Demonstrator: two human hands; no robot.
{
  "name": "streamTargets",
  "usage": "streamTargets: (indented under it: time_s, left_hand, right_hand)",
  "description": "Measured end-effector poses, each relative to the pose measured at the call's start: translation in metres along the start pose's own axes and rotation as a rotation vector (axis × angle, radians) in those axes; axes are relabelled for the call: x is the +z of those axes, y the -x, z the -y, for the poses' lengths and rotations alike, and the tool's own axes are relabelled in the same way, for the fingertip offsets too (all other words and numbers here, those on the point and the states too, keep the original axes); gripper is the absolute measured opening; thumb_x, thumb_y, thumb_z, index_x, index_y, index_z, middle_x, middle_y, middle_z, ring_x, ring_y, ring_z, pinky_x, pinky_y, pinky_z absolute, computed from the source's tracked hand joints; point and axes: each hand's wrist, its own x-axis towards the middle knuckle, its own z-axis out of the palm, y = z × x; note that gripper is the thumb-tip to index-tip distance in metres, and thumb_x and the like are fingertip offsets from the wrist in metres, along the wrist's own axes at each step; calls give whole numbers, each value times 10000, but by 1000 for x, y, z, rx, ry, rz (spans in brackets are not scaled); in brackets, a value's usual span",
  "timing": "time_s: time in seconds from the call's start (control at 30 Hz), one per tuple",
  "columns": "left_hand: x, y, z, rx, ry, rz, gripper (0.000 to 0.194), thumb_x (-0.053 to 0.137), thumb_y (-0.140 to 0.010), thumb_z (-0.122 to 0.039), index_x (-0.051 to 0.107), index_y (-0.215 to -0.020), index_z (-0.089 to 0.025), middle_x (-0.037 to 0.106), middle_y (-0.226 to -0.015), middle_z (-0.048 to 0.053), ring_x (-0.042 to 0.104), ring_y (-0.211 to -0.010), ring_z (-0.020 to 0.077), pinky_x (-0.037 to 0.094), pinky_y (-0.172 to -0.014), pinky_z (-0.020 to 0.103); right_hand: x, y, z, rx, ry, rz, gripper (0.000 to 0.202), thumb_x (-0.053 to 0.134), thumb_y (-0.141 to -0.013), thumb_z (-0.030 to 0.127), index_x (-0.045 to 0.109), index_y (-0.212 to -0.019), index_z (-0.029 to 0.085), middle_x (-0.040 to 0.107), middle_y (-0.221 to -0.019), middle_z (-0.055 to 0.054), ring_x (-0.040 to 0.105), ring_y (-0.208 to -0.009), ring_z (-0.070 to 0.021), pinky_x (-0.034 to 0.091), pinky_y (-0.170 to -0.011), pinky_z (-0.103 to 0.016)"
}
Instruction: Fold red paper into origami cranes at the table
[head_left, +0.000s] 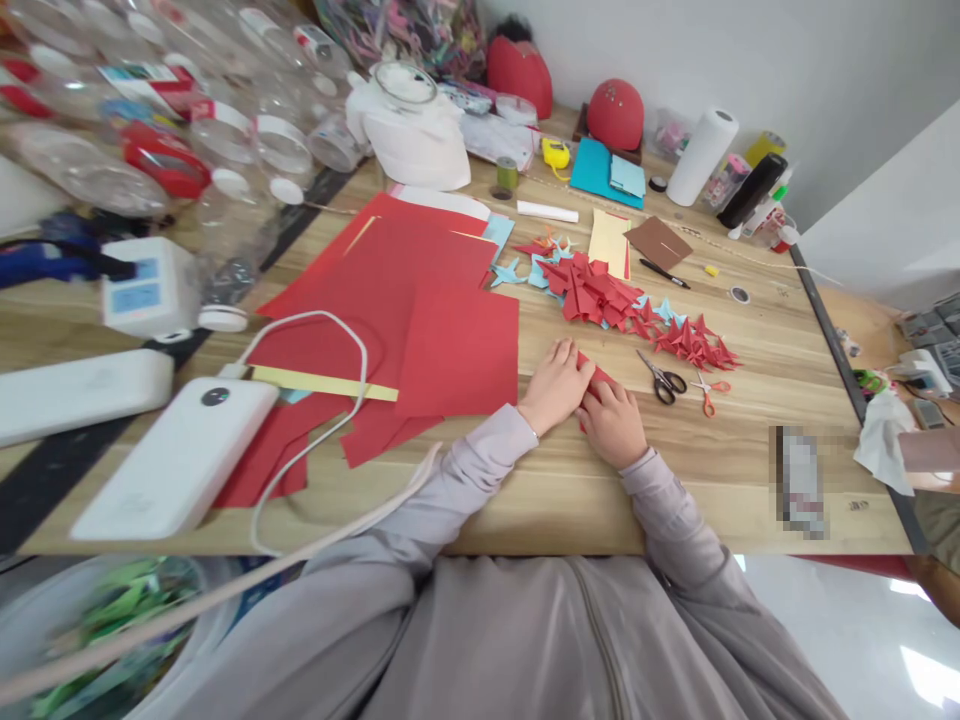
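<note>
A small folded piece of red paper lies on the wooden table, mostly covered by my hands. My left hand presses on its left end with the fingers close together. My right hand has its fingers bent over the paper's near side, pinching it down. The two hands almost touch, and their fingertips partly hide the fold. Just left of my left hand lies a square red sheet. Beyond the hands is a pile of folded red paper stars, with light blue stars among them.
Black scissors and orange-handled scissors lie right of my hands. Large red sheets, a white power bank and its cable are on the left. Plastic bottles crowd the back left. A paper roll stands at the back right.
</note>
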Motion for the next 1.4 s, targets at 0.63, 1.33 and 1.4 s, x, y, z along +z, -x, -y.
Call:
streamTargets:
  time_s: [0.63, 1.33, 1.4]
  left_hand:
    - [-8, -13, 22, 15, 100, 92, 359, 374, -826, -114, 484, -1163, -57, 646, -998, 147, 536, -1056, 220, 336, -996, 356]
    - [-5, -20, 20, 29, -16, 75, 284, 426, -779, -82, 574, -1016, -33, 651, -834, 140, 561, -934, 239, 333, -957, 382]
    - [-6, -20, 19, 39, -28, 71, 285, 409, -783, -74, 579, -1007, -26, 649, -826, 144, 563, -924, 243, 339, -942, 382]
  right_hand:
    - [-5, -47, 16, 131, 71, 25, 393, 363, -885, 216, 518, -1222, 85, 570, -1043, -183, 444, -944, -285, 354, -771, -415]
    - [-9, -4, 36, 77, 98, 27, 382, 442, -886, 386, 592, -1081, 94, 531, -977, -165, 444, -925, -282, 369, -758, -412]
    - [-11, 3, 39, 57, 99, 29, 395, 470, -877, 371, 577, -1124, 83, 534, -977, -164, 444, -933, -282, 372, -768, -415]
